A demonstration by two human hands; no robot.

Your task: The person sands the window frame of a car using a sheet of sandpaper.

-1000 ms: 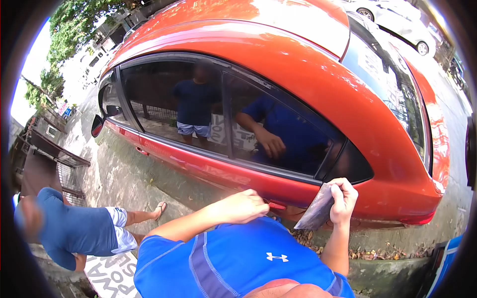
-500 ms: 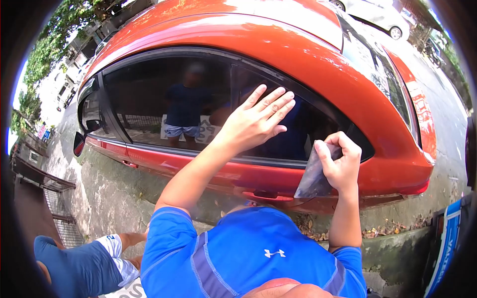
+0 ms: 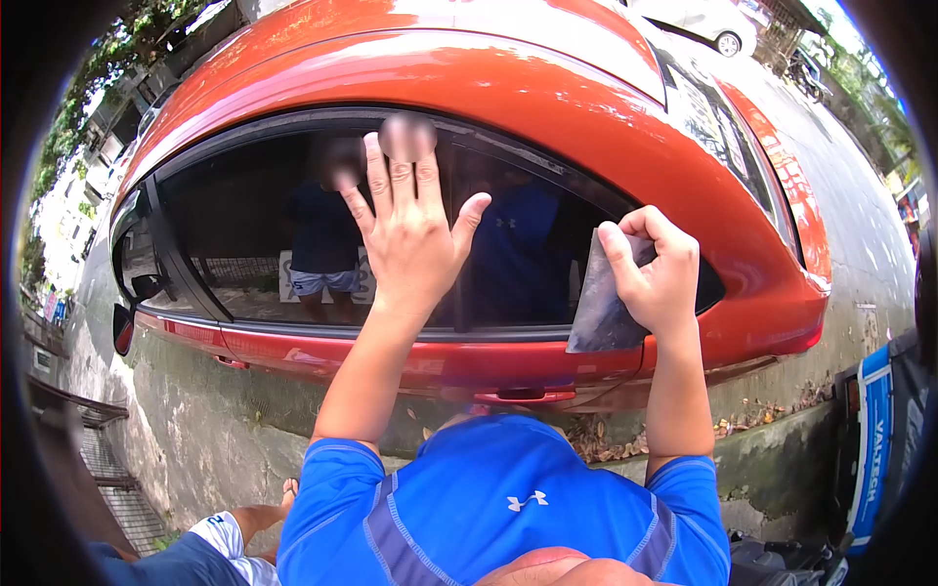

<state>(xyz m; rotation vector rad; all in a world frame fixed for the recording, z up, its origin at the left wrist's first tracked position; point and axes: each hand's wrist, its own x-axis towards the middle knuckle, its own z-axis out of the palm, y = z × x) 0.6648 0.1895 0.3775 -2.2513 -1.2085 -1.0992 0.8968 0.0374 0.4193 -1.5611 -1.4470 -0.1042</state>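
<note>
My left hand [image 3: 410,239] is open, its fingers spread and pointing up in front of the dark tinted side window [image 3: 518,264] of a red car [image 3: 547,107]. Whether the palm presses on the glass I cannot tell. My right hand [image 3: 662,269] pinches a thin, dark grey sheet [image 3: 598,311] between thumb and fingers, near the rear corner of the window. The sheet hangs down over the lower window edge and the red door. Reflections of people show in the glass.
Below the window is a red door handle [image 3: 525,397]. At the lower left a person in white shorts [image 3: 223,535] is beside me. A blue and white sign [image 3: 873,449] stands at the right. Dry leaves [image 3: 611,439] lie along a concrete ledge. A white car [image 3: 699,21] is parked behind.
My left hand has moved left along the window and turned its fingers upward, spreading them. My right hand has risen slightly with the sheet. The view has shifted a little.
</note>
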